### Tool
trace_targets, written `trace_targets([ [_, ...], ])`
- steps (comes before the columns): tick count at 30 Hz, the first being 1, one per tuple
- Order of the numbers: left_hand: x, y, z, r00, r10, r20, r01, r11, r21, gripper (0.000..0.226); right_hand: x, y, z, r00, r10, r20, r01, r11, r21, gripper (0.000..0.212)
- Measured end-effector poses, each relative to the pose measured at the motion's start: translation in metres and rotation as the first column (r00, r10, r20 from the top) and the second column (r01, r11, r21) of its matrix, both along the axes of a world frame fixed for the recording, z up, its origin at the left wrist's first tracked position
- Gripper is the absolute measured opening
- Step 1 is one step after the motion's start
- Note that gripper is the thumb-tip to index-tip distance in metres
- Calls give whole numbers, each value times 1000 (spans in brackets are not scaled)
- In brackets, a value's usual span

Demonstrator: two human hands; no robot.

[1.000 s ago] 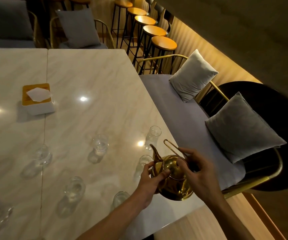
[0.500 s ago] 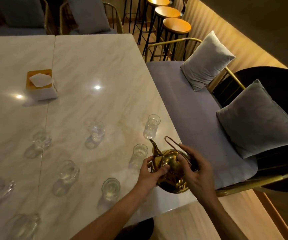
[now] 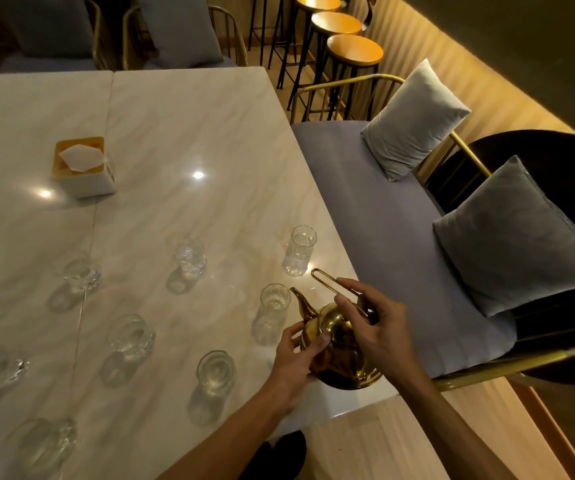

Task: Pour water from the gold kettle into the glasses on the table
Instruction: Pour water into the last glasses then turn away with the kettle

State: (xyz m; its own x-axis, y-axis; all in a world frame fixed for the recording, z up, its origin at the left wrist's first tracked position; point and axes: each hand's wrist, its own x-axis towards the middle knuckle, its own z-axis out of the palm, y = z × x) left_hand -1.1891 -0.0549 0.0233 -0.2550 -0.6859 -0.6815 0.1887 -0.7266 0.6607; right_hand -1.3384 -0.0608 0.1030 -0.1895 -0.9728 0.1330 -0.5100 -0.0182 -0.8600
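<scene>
The gold kettle (image 3: 339, 355) stands near the marble table's (image 3: 192, 133) right front corner, spout pointing up-left toward a tall clear glass (image 3: 272, 311). My left hand (image 3: 296, 362) cups the kettle's left side, thumb on its body. My right hand (image 3: 378, 327) rests over the lid, with fingers around the thin looped handle. Another tall glass (image 3: 299, 249) stands further back. A third glass (image 3: 215, 374) sits just left of my left wrist. Several more glasses spread leftward, among them one (image 3: 191, 258) mid-table.
A tissue box (image 3: 83, 166) with a gold top sits on the table's left half. A grey bench (image 3: 383, 237) with two cushions runs along the right edge. Bar stools (image 3: 353, 51) and chairs stand at the far end. A dark shoe (image 3: 279, 455) shows below.
Both hands stay on the kettle at the same spot. The view has shifted, so more glasses on the left show now.
</scene>
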Motion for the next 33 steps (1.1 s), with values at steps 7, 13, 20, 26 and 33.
trace_targets([
  [7,5,-2,-4,989,73,-125,-55,988,144,100,15,-19,2,991,48,-123,-46,999,20,32],
  [13,7,-9,1,985,87,-149,-58,980,188,84,23,-35,8,979,76,-188,-61,994,86,33],
  [20,10,-11,2,975,82,-206,-34,972,231,81,33,-51,15,961,130,-244,-101,987,126,32],
  [26,14,-13,6,966,54,-252,9,971,240,53,40,-63,15,941,162,-297,-117,979,165,34],
  [33,16,-14,16,961,54,-270,25,960,279,46,48,-72,17,917,184,-354,-120,973,196,34],
])
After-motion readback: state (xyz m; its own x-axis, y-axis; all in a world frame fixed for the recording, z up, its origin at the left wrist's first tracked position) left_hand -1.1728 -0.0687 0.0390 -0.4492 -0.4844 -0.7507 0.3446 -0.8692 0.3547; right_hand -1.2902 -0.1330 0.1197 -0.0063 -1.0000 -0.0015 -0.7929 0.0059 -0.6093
